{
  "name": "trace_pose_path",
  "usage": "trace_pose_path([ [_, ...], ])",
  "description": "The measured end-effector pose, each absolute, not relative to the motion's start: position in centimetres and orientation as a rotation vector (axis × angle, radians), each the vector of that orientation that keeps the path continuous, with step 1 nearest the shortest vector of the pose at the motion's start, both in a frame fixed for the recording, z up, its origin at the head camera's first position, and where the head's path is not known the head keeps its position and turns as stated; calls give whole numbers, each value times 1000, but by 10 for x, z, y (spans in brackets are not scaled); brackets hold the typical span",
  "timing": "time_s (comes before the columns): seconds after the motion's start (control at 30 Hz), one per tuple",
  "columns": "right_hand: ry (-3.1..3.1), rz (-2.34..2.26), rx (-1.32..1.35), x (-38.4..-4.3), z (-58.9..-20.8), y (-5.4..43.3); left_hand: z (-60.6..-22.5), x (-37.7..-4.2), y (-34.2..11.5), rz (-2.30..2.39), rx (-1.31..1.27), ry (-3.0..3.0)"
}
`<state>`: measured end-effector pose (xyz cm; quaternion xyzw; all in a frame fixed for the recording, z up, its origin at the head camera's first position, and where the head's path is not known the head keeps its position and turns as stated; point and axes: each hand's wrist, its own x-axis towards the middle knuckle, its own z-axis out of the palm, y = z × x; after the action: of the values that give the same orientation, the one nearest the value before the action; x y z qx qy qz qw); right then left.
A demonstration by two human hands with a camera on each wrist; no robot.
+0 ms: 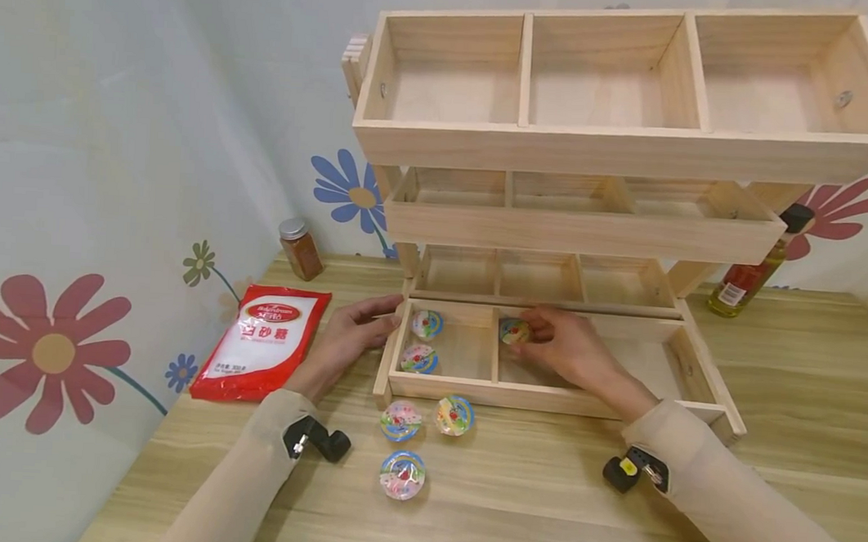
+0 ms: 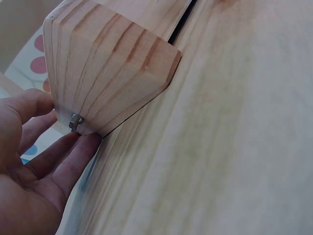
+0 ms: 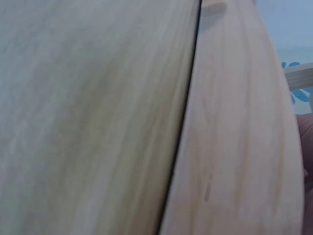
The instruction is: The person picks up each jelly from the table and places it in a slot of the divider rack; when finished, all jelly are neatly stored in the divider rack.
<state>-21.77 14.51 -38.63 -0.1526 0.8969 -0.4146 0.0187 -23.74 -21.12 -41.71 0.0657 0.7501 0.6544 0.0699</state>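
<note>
L hand (image 1: 348, 336): fingers extended, tips touching wood rack's (image 1: 617, 154) L end.
Other cups (image 1: 403, 476): 2 in front tray's (image 1: 545, 400) L compt. (image 1: 466, 359), 3 on surface (image 1: 510, 496) nr. it.
Held cup (image 1: 512, 331): front tray, just R of divider (image 1: 494, 358); shiny rd. grn/yel lid w/ red bit.
Cup facing: lid up; circular, no single long axis.
R hand (image 1: 571, 349): pinching cup's R edge.

Flower-patterned walls (image 1: 103, 123), a sugar bag (image 1: 262, 352) and a jar (image 1: 302, 254) suggest a home kitchen.
</note>
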Motion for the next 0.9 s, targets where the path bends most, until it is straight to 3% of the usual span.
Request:
trace_pose_path([
  [0.9,2753,-1473,-768,-158,-351,131,-418,-239,-212,1969,197,2253],
])
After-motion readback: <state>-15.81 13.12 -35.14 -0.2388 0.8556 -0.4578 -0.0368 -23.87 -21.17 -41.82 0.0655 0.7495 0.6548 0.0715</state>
